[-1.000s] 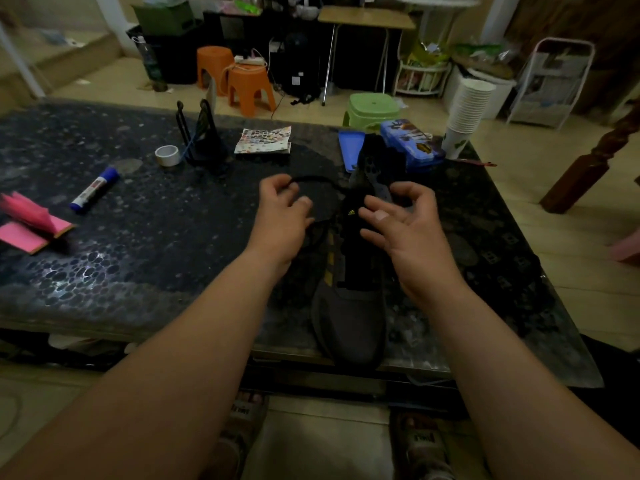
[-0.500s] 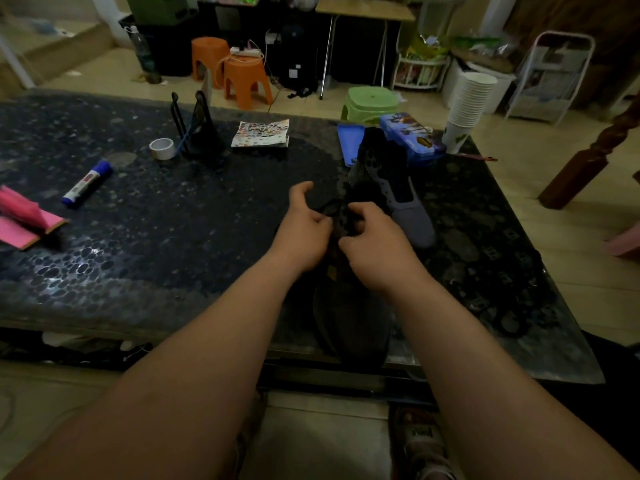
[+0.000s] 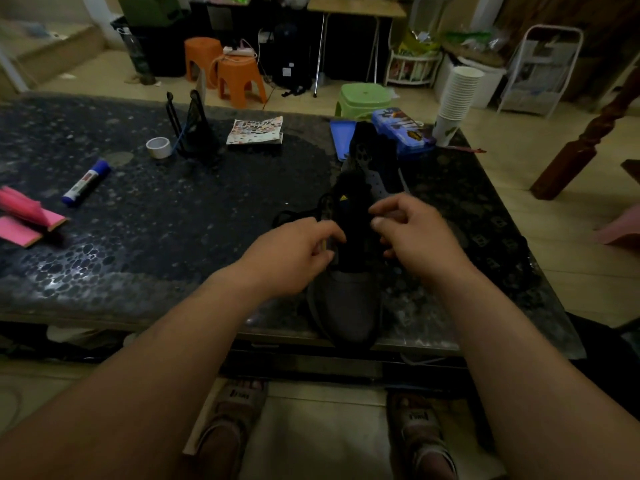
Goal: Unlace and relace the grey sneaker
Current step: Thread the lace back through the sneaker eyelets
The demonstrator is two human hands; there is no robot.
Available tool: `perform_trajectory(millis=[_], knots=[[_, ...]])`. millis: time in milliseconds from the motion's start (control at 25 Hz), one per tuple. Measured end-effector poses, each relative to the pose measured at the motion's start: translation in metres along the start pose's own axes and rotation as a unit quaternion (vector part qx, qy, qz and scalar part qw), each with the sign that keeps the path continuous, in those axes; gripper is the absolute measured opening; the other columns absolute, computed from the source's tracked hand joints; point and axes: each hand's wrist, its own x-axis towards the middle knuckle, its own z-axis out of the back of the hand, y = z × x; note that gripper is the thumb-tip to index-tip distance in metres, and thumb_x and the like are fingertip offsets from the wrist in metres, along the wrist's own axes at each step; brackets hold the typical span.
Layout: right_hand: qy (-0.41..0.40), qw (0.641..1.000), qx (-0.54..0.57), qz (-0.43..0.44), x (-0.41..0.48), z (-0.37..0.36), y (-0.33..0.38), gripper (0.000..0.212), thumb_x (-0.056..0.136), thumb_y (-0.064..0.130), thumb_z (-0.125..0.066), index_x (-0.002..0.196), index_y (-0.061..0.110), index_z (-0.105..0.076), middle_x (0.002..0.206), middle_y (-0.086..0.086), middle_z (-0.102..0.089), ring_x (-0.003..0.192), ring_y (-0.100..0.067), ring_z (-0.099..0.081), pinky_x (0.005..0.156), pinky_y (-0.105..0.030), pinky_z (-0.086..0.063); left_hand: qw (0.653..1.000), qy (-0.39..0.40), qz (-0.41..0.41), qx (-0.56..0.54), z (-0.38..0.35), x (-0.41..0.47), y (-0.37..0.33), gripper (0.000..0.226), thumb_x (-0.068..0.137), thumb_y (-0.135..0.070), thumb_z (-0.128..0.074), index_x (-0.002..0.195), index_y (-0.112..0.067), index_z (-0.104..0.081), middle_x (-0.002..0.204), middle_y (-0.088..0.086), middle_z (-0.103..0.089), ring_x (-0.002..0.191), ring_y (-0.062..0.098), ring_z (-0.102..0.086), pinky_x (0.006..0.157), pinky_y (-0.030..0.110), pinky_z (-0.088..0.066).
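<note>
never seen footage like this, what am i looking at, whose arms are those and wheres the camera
No machine here: a person wears a wide-angle camera on the head, looking forward and down, so the two bare arms are their own. The grey sneaker lies on the dark speckled table, toe toward the person. The left hand and right hand curl their fingers at its lacing area. A loop of black lace shows beside the left hand, but it is too dark to tell what each pinches. Also there: a marker, a roll of tape and a stack of paper cups.
</note>
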Motion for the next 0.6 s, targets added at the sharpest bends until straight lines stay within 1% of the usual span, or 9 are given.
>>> perform_trajectory(millis=[80,160,240,280,360,440,480,520,600], knots=[[0.071,0.994,-0.078,0.019,-0.008,-0.003,-0.008,0.017,0.095,0.024,-0.072,0.108,0.031,-0.064,0.086,0.001,-0.065,0.072,-0.012,-0.063,0.062,-0.026,-0.048,0.999,0.029,0.005,0.035,0.002,0.002,-0.002,0.028,0.093,-0.035,-0.066,0.117,-0.042,-0.054,0.093,-0.012,-0.056,0.083,0.008,-0.057,0.078,0.042,-0.055],[0.069,0.988,-0.129,0.042,-0.009,-0.006,-0.011,0.019,0.095,0.021,-0.072,0.108,0.030,-0.061,0.082,0.004,-0.064,0.069,-0.007,-0.060,0.058,-0.018,-0.043,0.997,0.056,0.000,0.062,0.006,0.007,-0.010,0.027,0.089,-0.037,-0.066,0.112,-0.040,-0.052,0.097,-0.011,-0.055,0.086,0.011,-0.057,0.079,0.041,-0.054],[0.053,0.990,-0.118,0.049,-0.008,-0.005,-0.012,0.016,0.096,0.016,-0.071,0.105,0.025,-0.061,0.080,0.003,-0.063,0.067,-0.005,-0.057,0.052,-0.010,-0.039,0.991,0.106,0.013,0.079,0.011,0.011,-0.017,0.026,0.089,-0.037,-0.066,0.112,-0.037,-0.055,0.099,-0.010,-0.053,0.086,0.010,-0.055,0.080,0.037,-0.051],[0.054,0.992,-0.105,0.044,-0.006,-0.003,-0.014,0.015,0.096,0.014,-0.070,0.104,0.023,-0.061,0.080,0.001,-0.063,0.067,-0.007,-0.057,0.052,-0.010,-0.040,0.989,0.127,0.025,0.079,0.012,0.012,-0.018,0.025,0.090,-0.037,-0.065,0.113,-0.036,-0.056,0.099,-0.009,-0.053,0.086,0.010,-0.054,0.079,0.035,-0.049],[0.071,0.994,-0.079,0.031,-0.004,0.000,-0.017,0.013,0.098,0.012,-0.067,0.105,0.022,-0.062,0.084,-0.005,-0.066,0.069,-0.012,-0.060,0.059,-0.020,-0.047,0.989,0.128,0.034,0.064,0.012,0.015,-0.018,0.016,0.095,-0.038,-0.062,0.110,-0.033,-0.060,0.098,-0.009,-0.056,0.087,0.012,-0.056,0.078,0.034,-0.047],[0.093,0.995,-0.040,0.011,-0.003,0.003,-0.019,0.015,0.100,0.008,-0.062,0.106,0.022,-0.063,0.086,-0.010,-0.068,0.072,-0.015,-0.064,0.066,-0.034,-0.053,0.993,0.094,0.018,0.068,0.010,0.017,-0.015,0.011,0.098,-0.041,-0.062,0.104,-0.032,-0.062,0.093,-0.010,-0.057,0.085,0.009,-0.056,0.070,0.031,-0.043],[0.100,0.995,-0.017,0.000,-0.002,0.003,-0.021,0.017,0.101,0.006,-0.060,0.106,0.022,-0.064,0.087,-0.011,-0.067,0.074,-0.017,-0.065,0.068,-0.038,-0.055,0.994,0.083,0.011,0.074,0.008,0.018,-0.014,0.011,0.097,-0.043,-0.064,0.101,-0.032,-0.062,0.092,-0.010,-0.056,0.082,0.007,-0.054,0.067,0.029,-0.041],[0.104,0.995,0.001,-0.008,-0.001,0.004,-0.022,0.019,0.101,0.005,-0.059,0.106,0.022,-0.064,0.086,-0.011,-0.066,0.075,-0.018,-0.065,0.068,-0.039,-0.056,0.994,0.082,0.007,0.075,0.005,0.020,-0.014,0.012,0.096,-0.042,-0.067,0.097,-0.032,-0.062,0.091,-0.010,-0.055,0.082,0.006,-0.054,0.067,0.029,-0.042],[0.110,0.994,0.019,-0.014,0.000,0.003,-0.024,0.021,0.101,0.003,-0.058,0.106,0.023,-0.065,0.087,-0.011,-0.065,0.076,-0.018,-0.065,0.067,-0.038,-0.054,0.995,0.090,0.002,0.052,0.000,0.024,-0.012,0.010,0.093,-0.037,-0.071,0.091,-0.032,-0.063,0.093,-0.009,-0.053,0.084,0.009,-0.055,0.074,0.033,-0.047]])
